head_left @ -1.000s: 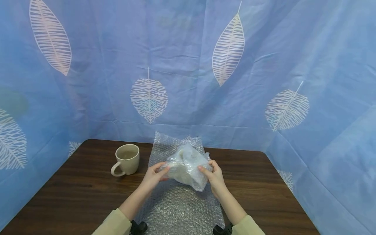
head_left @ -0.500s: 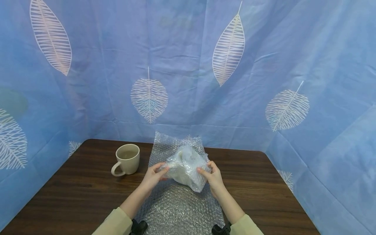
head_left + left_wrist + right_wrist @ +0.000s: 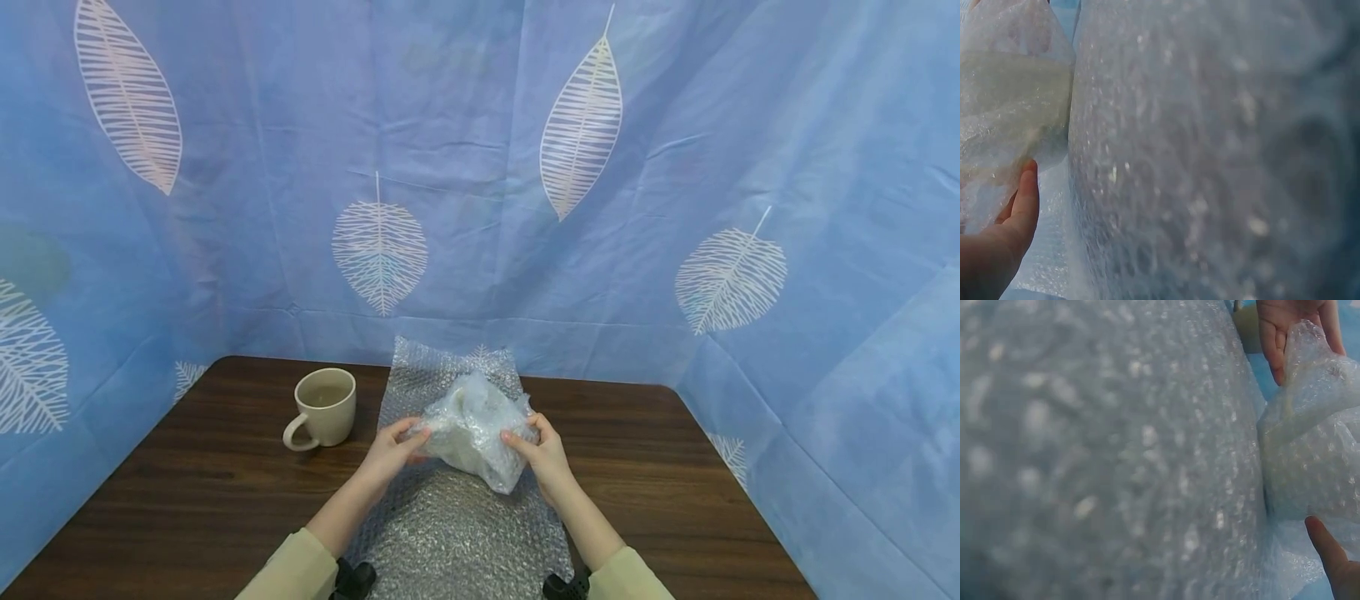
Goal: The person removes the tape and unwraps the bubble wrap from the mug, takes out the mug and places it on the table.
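A crumpled bundle of bubble wrap (image 3: 474, 433) sits on a long bubble wrap sheet (image 3: 457, 533) in the middle of the table. Something pale and rounded shows through its layers in the left wrist view; its kind stays hidden. My left hand (image 3: 392, 448) pinches the bundle's left end between thumb and fingers. At the right end, my right hand (image 3: 543, 452) grips the wrap, thumb on the near face. In the right wrist view the left hand (image 3: 1292, 317) holds the far end of the wrapped bundle (image 3: 1313, 462).
A cream mug (image 3: 327, 408) stands upright to the left of the sheet, its handle toward the near left. Dark wooden tabletop (image 3: 660, 475) extends on both sides. A blue leaf-patterned cloth (image 3: 465, 150) hangs behind the table.
The right hand and the bundle's right side have shifted slightly left, and its lower corner has dropped a little. The left hand stays almost still, and the mug has not moved.
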The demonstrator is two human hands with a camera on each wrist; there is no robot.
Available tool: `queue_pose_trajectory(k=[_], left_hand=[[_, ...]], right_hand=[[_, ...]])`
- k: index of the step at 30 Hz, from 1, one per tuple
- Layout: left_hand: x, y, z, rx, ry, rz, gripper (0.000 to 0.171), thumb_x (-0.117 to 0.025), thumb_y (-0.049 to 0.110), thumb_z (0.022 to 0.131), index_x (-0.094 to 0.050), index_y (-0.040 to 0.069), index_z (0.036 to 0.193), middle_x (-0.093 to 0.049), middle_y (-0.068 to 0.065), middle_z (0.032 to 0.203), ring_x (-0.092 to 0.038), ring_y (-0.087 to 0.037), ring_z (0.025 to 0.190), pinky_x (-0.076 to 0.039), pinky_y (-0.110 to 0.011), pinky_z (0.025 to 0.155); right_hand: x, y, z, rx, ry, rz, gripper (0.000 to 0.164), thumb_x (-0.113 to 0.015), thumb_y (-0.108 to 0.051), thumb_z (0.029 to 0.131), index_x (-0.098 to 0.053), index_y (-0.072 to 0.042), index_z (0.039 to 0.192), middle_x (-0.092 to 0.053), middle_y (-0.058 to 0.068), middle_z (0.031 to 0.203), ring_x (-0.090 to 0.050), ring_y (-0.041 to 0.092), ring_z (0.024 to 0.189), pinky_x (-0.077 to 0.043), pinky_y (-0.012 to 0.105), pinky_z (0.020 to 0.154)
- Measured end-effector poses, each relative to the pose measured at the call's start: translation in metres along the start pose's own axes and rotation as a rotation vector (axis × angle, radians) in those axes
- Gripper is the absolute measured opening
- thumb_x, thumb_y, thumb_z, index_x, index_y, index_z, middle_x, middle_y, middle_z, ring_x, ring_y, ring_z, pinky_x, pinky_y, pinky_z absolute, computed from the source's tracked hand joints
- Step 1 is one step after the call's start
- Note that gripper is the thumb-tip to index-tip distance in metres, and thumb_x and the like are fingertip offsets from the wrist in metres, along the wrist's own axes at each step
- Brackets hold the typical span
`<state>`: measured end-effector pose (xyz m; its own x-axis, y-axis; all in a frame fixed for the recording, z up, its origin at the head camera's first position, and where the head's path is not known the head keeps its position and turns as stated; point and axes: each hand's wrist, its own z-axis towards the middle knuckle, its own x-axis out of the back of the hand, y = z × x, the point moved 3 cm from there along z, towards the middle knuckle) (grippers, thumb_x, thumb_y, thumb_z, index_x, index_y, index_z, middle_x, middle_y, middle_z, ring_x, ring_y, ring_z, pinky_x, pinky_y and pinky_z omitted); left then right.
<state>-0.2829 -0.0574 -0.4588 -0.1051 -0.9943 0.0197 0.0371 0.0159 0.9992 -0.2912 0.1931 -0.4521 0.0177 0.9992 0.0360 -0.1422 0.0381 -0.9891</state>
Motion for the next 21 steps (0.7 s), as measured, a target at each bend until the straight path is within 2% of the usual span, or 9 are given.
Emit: queue_pose_trajectory(k=[3,6,8,11,15,16,18,19,21], left_hand=[[0.0008,0.0008,-0.002,-0.004,-0.017,0.011,0.041,-0.058,0.018,0.097,-0.053,-0.007,0.129,-0.051,-0.026,0.124,-0.063,-0.03,0.095,-0.053,-0.044,0.081],[0.0022,0.0003,-0.0031,0.001,-0.039,0.023,0.042,-0.058,0.019,0.098,-0.051,-0.007,0.13,-0.049,-0.027,0.126,-0.061,-0.035,0.101,-0.052,-0.046,0.081],[0.003,0.0001,-0.0033,0.007,-0.052,0.025,0.044,-0.058,0.02,0.098,-0.05,-0.006,0.132,-0.043,-0.027,0.134,-0.057,-0.037,0.107,-0.052,-0.047,0.082],[0.0041,0.0003,-0.0031,0.013,-0.068,0.034,0.044,-0.057,0.02,0.098,-0.049,-0.006,0.133,-0.039,-0.029,0.138,-0.054,-0.041,0.111,-0.051,-0.048,0.082],[0.0054,0.0022,-0.0035,0.013,-0.078,0.083,0.043,-0.058,0.021,0.098,-0.051,-0.005,0.132,-0.044,-0.027,0.136,-0.054,-0.04,0.112,-0.052,-0.049,0.081],[0.0058,0.0026,-0.0036,0.014,-0.078,0.098,0.043,-0.058,0.022,0.098,-0.051,-0.004,0.132,-0.044,-0.027,0.137,-0.053,-0.04,0.112,-0.052,-0.048,0.081],[0.0065,0.0032,-0.0037,0.011,-0.083,0.123,0.044,-0.058,0.023,0.098,-0.051,-0.004,0.132,-0.046,-0.026,0.136,-0.053,-0.04,0.113,-0.052,-0.048,0.081],[0.0071,0.003,-0.0038,0.01,-0.083,0.139,0.045,-0.059,0.024,0.097,-0.051,-0.004,0.132,-0.043,-0.027,0.138,-0.052,-0.04,0.115,-0.052,-0.047,0.08],[0.0081,0.0028,-0.0038,0.003,-0.086,0.163,0.047,-0.058,0.025,0.097,-0.05,-0.004,0.133,-0.041,-0.028,0.14,-0.05,-0.041,0.117,-0.052,-0.047,0.08]], right_hand=[[0.0009,0.002,-0.0008,-0.008,0.001,-0.03,0.031,-0.074,-0.009,0.084,-0.044,-0.007,0.092,-0.044,0.008,0.105,-0.047,0.015,0.079,-0.041,0.024,0.059],[0.002,0.003,-0.0015,-0.02,-0.001,-0.049,0.03,-0.074,-0.008,0.084,-0.047,-0.006,0.095,-0.044,0.008,0.103,-0.047,0.015,0.078,-0.041,0.024,0.058],[0.0033,0.0025,-0.0018,-0.017,-0.003,-0.068,0.03,-0.074,-0.008,0.084,-0.048,-0.006,0.098,-0.045,0.009,0.107,-0.047,0.015,0.08,-0.042,0.025,0.059],[0.0057,0.0009,-0.0016,-0.004,-0.001,-0.13,0.032,-0.075,-0.01,0.083,-0.049,-0.004,0.102,-0.044,0.013,0.122,-0.045,0.012,0.075,-0.043,0.025,0.058],[0.0085,-0.0019,-0.0025,0.006,0.0,-0.235,0.04,-0.076,-0.017,0.083,-0.051,-0.002,0.11,-0.039,0.021,0.138,-0.045,0.013,0.067,-0.045,0.028,0.059],[0.0089,-0.0023,-0.0028,0.009,0.001,-0.266,0.042,-0.076,-0.02,0.083,-0.051,-0.002,0.113,-0.038,0.022,0.139,-0.049,0.017,0.071,-0.047,0.031,0.062],[0.0096,-0.0032,-0.0039,0.018,0.005,-0.316,0.047,-0.077,-0.025,0.083,-0.053,-0.002,0.116,-0.036,0.022,0.143,-0.055,0.026,0.092,-0.05,0.038,0.074],[0.0097,-0.004,-0.0045,0.026,0.006,-0.335,0.049,-0.077,-0.027,0.082,-0.053,-0.003,0.117,-0.036,0.022,0.144,-0.052,0.032,0.105,-0.049,0.043,0.081],[0.0099,-0.0055,-0.0055,0.048,0.009,-0.372,0.052,-0.078,-0.031,0.081,-0.055,-0.003,0.118,-0.032,0.021,0.148,-0.038,0.041,0.127,-0.041,0.054,0.093]])
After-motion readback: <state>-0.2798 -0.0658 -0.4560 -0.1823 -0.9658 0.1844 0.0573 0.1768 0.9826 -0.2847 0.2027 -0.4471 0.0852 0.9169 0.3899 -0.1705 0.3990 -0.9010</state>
